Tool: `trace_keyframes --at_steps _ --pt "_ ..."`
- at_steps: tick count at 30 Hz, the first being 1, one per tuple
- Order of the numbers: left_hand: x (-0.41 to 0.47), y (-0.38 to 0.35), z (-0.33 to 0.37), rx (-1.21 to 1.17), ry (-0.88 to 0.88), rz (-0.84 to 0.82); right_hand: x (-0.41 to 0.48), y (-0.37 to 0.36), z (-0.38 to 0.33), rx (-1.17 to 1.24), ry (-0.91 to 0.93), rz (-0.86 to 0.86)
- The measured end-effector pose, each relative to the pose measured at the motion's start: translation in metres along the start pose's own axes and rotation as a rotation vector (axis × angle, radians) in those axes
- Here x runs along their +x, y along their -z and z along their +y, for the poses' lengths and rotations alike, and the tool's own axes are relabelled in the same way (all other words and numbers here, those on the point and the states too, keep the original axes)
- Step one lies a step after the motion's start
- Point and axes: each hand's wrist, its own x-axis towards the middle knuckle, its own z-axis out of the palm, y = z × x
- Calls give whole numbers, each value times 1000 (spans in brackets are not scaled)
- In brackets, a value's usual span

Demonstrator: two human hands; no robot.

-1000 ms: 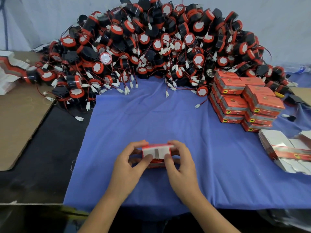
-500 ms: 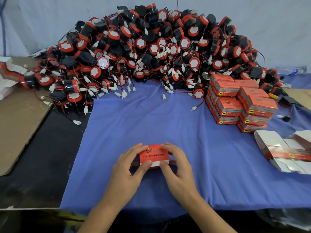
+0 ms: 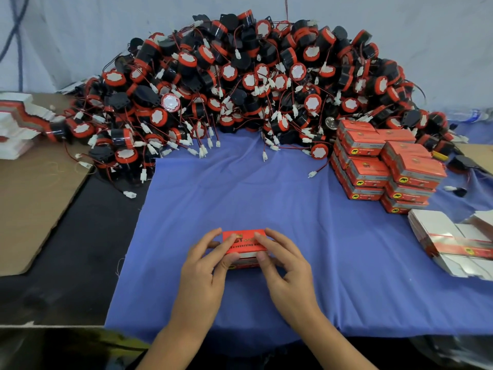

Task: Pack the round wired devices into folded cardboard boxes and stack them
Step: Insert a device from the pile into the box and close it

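Note:
A small red cardboard box sits on the blue cloth near the front edge, its red printed top facing up. My left hand grips its left side, thumb on the front. My right hand grips its right side with fingers curled over the top. A big heap of round black-and-red wired devices fills the back of the table. Closed red boxes stand stacked at the right.
Flat unfolded box blanks lie at the right edge and in a pile at the far left. A brown cardboard sheet covers the left of the black table. Loose white connectors trail onto the cloth.
The box has been turned in my hands: a white flap side faced up before, and the red printed top faces up now. Both hands stay on it.

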Motion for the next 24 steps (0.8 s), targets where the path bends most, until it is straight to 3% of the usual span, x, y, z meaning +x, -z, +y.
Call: trace_keyframes --at_steps 9,15,19,22,24 --pt "-13 -4 1 132 -157 184 -4 0 -1 -54 64 97" --pt "-15 -7 -5 384 -332 167 -8 -4 -8 -249 92 44" --pt "-16 -2 -20 546 -409 27 -13 -7 -12 -423 198 64" --pt "-11 -1 -17 441 -414 27 -13 -9 -11 -366 170 68" --pt "-10 0 -15 271 -330 44 -10 -6 -9 -255 91 76"
